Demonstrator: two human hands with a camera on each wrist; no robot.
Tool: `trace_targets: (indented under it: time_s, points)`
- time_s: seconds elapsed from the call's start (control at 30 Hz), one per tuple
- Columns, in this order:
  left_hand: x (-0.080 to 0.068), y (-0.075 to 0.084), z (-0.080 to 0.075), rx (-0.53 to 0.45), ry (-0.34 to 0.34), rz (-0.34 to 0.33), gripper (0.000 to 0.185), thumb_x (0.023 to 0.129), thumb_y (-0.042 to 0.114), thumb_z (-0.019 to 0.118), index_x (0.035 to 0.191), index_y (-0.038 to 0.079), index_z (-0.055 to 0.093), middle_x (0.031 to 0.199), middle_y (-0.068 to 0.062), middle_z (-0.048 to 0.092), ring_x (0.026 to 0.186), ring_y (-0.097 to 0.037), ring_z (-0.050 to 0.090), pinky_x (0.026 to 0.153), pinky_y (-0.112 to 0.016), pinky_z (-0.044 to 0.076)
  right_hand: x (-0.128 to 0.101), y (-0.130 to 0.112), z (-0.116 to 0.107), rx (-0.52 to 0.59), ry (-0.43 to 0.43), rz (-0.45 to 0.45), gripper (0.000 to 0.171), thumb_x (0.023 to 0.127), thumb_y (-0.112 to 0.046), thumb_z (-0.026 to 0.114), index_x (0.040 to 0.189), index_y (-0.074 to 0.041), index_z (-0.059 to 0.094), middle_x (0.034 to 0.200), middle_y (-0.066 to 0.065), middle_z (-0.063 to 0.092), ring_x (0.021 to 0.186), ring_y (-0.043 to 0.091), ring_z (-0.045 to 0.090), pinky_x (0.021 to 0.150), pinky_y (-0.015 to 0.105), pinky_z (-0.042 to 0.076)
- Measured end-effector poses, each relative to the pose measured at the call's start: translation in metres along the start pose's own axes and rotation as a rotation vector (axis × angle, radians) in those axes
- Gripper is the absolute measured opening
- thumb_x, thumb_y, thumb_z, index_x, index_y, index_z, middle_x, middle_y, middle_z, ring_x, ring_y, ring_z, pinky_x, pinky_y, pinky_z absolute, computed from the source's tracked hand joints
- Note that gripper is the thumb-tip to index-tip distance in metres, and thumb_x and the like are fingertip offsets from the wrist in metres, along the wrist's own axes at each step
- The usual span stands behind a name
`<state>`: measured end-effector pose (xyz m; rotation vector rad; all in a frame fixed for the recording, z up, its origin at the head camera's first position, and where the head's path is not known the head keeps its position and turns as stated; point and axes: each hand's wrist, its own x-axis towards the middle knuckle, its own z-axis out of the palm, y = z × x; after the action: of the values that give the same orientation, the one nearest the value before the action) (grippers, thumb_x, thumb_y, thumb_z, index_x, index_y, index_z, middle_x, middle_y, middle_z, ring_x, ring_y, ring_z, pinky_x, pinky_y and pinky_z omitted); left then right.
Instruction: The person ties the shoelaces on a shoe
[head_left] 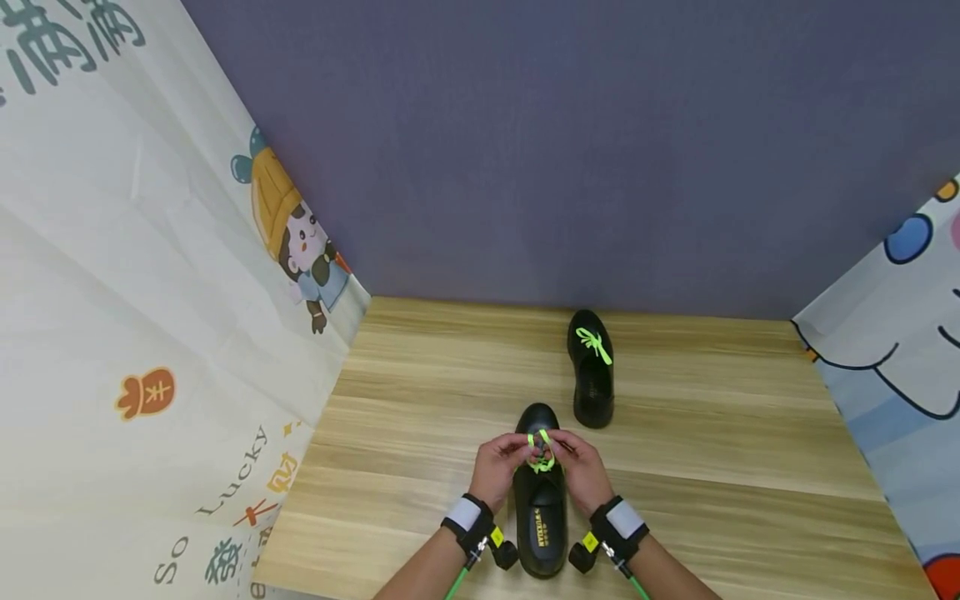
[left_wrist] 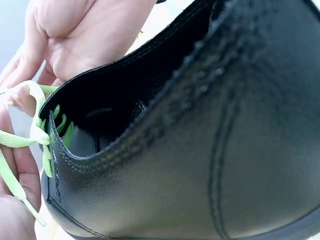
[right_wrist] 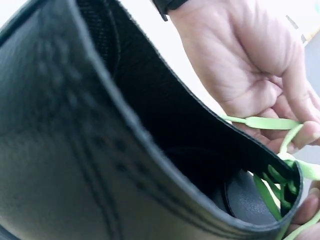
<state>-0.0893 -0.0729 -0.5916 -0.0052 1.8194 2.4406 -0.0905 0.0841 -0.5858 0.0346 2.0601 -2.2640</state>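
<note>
A black leather shoe (head_left: 537,415) lies with its toe pointing away from me, neon-green lace (head_left: 542,467) threaded through its front. My left hand (head_left: 495,467) and right hand (head_left: 583,471) meet over the lacing, one from each side, each pinching lace between thumb and fingers. The left wrist view shows a knot (left_wrist: 39,132) at the top of the shoe's throat, with lace strands leading into both hands. From the right wrist, a lace strand (right_wrist: 272,123) stretches to the left hand's fingertips; the right hand's fingers are mostly cut off by the frame edge.
Another black shoe (head_left: 594,407), its green lace tied in a bow (head_left: 592,343), stands farther back, slightly right. Both are on a wood-grain tabletop (head_left: 697,417). A purple-grey panel (head_left: 570,150) rises behind; printed white sheets (head_left: 90,275) hang at the sides.
</note>
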Motion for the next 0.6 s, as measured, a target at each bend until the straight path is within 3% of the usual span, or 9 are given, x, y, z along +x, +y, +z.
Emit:
trace_targets:
  time_s: [0.13,0.33,0.5,0.6]
  points:
    - [0.0022,-0.0001,0.0014,-0.033,0.011,-0.014,0.025,0.089,-0.011,0.067,0.106,-0.020,0.052,0.086,-0.016,0.073,0.072,-0.010,0.068,0.070,-0.024,0.055,0.0002,-0.0027,0.0010,-0.093,0.020,-0.012,0.024,0.099,0.003,0.057,0.120,0.013,0.062,0.115,0.022,0.064,0.093,0.007,0.063,0.082,0.020,0.050]
    - [0.0031,0.0003,0.0023,-0.016,0.004,-0.016,0.017,0.088,-0.008,0.070,0.099,-0.019,0.063,0.084,-0.006,0.071,0.072,-0.012,0.067,0.071,-0.024,0.056,0.0025,-0.0016,0.0012,-0.144,0.012,-0.086,0.020,0.096,0.006,0.060,0.116,0.010,0.058,0.102,0.022,0.063,0.084,0.011,0.062,0.075,0.022,0.052]
    - [0.0037,-0.0026,0.0033,-0.026,0.017,-0.032,0.017,0.087,-0.009,0.070,0.098,-0.020,0.064,0.099,-0.009,0.069,0.080,-0.012,0.068,0.073,-0.024,0.056,0.0029,-0.0009,0.0036,-0.161,-0.011,-0.078,0.019,0.094,0.013,0.058,0.112,0.009,0.054,0.103,0.020,0.062,0.085,0.010,0.063,0.074,0.023,0.054]
    - [0.0036,-0.0025,0.0045,-0.010,0.053,-0.039,0.018,0.087,-0.009,0.071,0.100,-0.020,0.065,0.103,-0.012,0.070,0.083,-0.011,0.067,0.073,-0.024,0.056,0.0028,-0.0010,0.0053,-0.232,-0.032,-0.076,0.021,0.093,0.013,0.060,0.112,0.005,0.053,0.104,0.017,0.063,0.089,0.013,0.064,0.077,0.025,0.054]
